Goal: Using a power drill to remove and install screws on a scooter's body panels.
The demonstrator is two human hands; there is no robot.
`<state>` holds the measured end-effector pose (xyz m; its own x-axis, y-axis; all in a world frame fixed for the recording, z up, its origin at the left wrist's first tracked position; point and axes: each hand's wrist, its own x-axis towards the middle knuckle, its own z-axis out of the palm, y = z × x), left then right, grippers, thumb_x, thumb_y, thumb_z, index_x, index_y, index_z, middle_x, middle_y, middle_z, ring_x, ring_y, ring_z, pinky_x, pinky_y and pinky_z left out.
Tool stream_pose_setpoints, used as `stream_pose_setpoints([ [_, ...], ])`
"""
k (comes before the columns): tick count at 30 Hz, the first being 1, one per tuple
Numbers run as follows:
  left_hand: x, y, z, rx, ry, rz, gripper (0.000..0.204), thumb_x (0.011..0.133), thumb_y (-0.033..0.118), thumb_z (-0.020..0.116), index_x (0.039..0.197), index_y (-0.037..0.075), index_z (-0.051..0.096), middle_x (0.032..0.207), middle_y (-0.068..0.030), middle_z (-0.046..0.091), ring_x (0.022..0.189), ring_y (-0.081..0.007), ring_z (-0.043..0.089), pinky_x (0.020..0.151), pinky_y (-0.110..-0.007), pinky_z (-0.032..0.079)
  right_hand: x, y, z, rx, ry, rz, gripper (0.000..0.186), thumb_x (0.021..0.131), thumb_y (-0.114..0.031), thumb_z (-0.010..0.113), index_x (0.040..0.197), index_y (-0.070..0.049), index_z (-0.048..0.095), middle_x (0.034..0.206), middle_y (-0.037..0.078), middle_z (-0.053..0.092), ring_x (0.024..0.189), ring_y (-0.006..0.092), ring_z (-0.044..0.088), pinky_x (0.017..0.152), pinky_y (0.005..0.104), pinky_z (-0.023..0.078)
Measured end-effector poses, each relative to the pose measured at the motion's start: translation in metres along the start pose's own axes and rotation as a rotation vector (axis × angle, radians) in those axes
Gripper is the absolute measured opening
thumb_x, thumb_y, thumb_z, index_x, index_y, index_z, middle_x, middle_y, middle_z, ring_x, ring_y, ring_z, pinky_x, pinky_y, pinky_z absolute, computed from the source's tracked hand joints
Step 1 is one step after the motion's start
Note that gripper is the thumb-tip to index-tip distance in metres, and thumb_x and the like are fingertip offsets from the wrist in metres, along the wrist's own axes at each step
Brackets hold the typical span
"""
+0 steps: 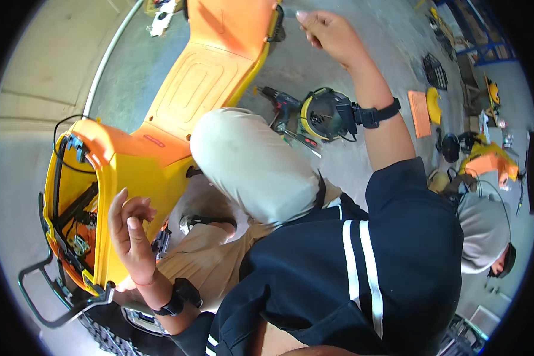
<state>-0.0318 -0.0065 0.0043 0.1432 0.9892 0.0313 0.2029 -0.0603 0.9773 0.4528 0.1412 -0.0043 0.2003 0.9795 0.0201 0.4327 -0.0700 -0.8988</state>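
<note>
The left hand (130, 228) is raised beside the rear of an orange-and-yellow scooter body (160, 136), fingers loosely curled and slightly spread, holding nothing; its fingertips lie just beside the yellow rear panel (130, 178), and contact cannot be confirmed. A black wrist strap (178, 299) sits on that forearm. The right hand (326, 32) is lifted well away, near the front of the scooter, with the fingers drawn together in a pinch; whether a small part is held between them cannot be told. A black band (377, 114) circles the right wrist. The scooter body runs from the lower left to the upper centre, its open rear compartment (74, 213) exposing black wiring and brackets, with a black grab rail (47, 296) and a tyre (104, 335) below. The person's bent knee in light trousers (249, 166) rests against the orange footboard (199, 83). On the concrete floor (314, 65) between knee and right forearm lie a cordless drill (282, 104) and a round yellow-rimmed black component (326, 115). Another person in a grey hood (483, 228) crouches at the right edge.
</note>
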Motion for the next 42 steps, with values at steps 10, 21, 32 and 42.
stream_pose_setpoints([
  [10, 0.022, -0.002, 0.016, -0.017, -0.007, -0.032, 0.04, 0.109, 0.017, 0.049, 0.143, -0.005, 0.048, 0.113, -0.0134, 0.065, 0.09, -0.0162, 0.059, 0.088, -0.031, 0.048, -0.072, 0.21, -0.056, 0.111, -0.413, 0.63, 0.028, 0.099, -0.034, 0.069, 0.098, -0.005, 0.071, 0.08, 0.0, 0.064, 0.069, 0.0098, 0.056, 0.062, 0.0246, 0.046],
  [21, 0.035, -0.007, 0.034, 0.078, -0.105, -0.069, 0.035, 0.107, 0.011, 0.049, 0.138, -0.005, 0.053, 0.112, -0.012, 0.065, 0.09, -0.0148, 0.056, 0.087, -0.029, 0.046, -0.138, 0.377, -0.048, -0.066, 0.088, 0.938, 0.026, 0.094, -0.022, 0.065, 0.105, 0.001, 0.068, 0.078, 0.011, 0.071, 0.064, 0.0196, 0.067, 0.055, 0.0326, 0.052],
  [32, 0.039, -0.021, 0.047, 0.267, -0.4, -0.295, 0.036, 0.104, 0.005, 0.057, 0.139, -0.004, 0.052, 0.12, -0.0144, 0.066, 0.106, -0.0206, 0.062, 0.097, -0.033, 0.05, -0.227, 0.404, 0.042, -0.18, -0.603, 0.98, 0.025, 0.095, -0.023, 0.06, 0.101, -0.002, 0.071, 0.089, 0.011, 0.074, 0.074, 0.0229, 0.071, 0.058, 0.0397, 0.057],
  [42, 0.048, -0.039, 0.048, 0.605, -0.455, -0.334, 0.042, 0.099, 0.013, 0.067, 0.138, 0.001, 0.056, 0.121, -0.0148, 0.066, 0.1, -0.0241, 0.063, 0.093, -0.036, 0.051, -0.203, 0.328, 0.051, -0.638, -0.456, 0.242, 0.02, 0.089, -0.027, 0.064, 0.091, -0.008, 0.07, 0.091, 0.02, 0.072, 0.088, 0.042, 0.07, 0.078, 0.0514, 0.055],
])
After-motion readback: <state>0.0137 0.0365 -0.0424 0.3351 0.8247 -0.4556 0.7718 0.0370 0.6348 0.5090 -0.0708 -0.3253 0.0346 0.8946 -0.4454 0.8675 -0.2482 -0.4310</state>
